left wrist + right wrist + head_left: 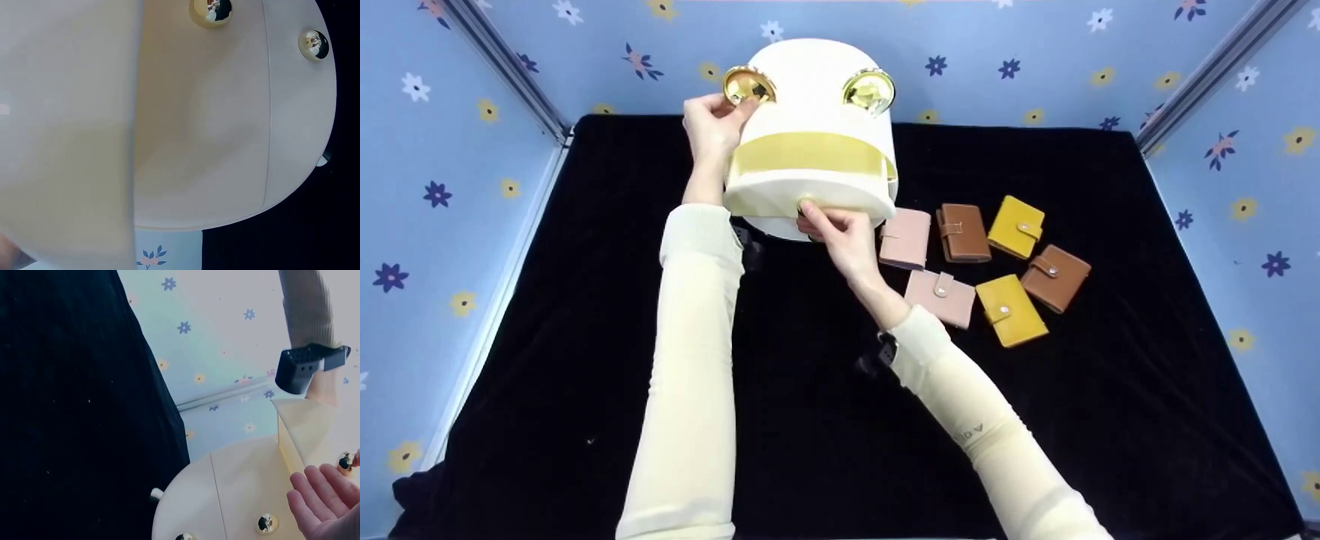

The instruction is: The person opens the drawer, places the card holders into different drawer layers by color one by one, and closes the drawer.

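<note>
- Drawer [802, 185] stands open just beyond the right hand [846, 241], which pinches its golden knob [344, 464].
- White cabinet [810, 105] rises beyond the right hand; its shell looks stiff, light and smooth. The polished knob is probably slippery, yet offers the best hold.
- Gold ornament [748, 84] meets the left hand [714, 133], which pinches its edge; this appears a steadying point.
- Six wallets [1010, 310] lie right of the right hand on black cloth [810, 390].
- Flowered walls [990, 37] stand beyond both hands.
</note>
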The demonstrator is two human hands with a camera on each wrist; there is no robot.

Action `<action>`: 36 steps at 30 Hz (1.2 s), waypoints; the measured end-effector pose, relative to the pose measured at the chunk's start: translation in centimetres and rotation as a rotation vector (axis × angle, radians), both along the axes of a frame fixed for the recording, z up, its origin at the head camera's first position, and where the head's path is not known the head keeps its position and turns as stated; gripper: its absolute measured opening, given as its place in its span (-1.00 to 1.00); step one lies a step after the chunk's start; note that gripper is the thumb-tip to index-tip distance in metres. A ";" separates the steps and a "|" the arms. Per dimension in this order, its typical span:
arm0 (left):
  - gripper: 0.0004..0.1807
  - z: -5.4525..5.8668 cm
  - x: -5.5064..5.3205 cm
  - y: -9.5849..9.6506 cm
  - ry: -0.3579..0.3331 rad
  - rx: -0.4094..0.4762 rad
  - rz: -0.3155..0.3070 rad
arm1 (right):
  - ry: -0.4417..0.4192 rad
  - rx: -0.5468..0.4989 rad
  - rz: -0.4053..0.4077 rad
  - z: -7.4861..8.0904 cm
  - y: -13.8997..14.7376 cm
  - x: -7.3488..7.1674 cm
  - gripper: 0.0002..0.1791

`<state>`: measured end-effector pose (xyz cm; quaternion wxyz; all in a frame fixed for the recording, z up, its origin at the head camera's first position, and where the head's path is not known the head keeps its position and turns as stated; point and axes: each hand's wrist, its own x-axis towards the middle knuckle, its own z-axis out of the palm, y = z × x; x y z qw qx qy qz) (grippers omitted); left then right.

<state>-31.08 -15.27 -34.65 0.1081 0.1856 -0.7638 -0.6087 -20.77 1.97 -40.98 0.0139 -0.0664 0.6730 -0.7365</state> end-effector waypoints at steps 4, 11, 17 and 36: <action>-0.76 0.1 0.1 0.1 0.014 0.041 -0.003 | 0.026 0.012 0.021 0.7 0.1 1.2 -0.71; -0.75 0.1 0.0 0.2 0.017 0.042 -0.006 | 0.060 0.045 0.002 -0.3 0.2 2.1 -0.74; -0.75 -0.1 -0.1 0.1 0.009 0.036 -0.002 | 0.071 0.010 0.009 -0.7 0.1 3.0 -0.75; -0.79 -0.2 0.1 0.1 0.031 0.012 -0.005 | 0.109 0.147 0.070 1.0 1.1 5.6 -0.77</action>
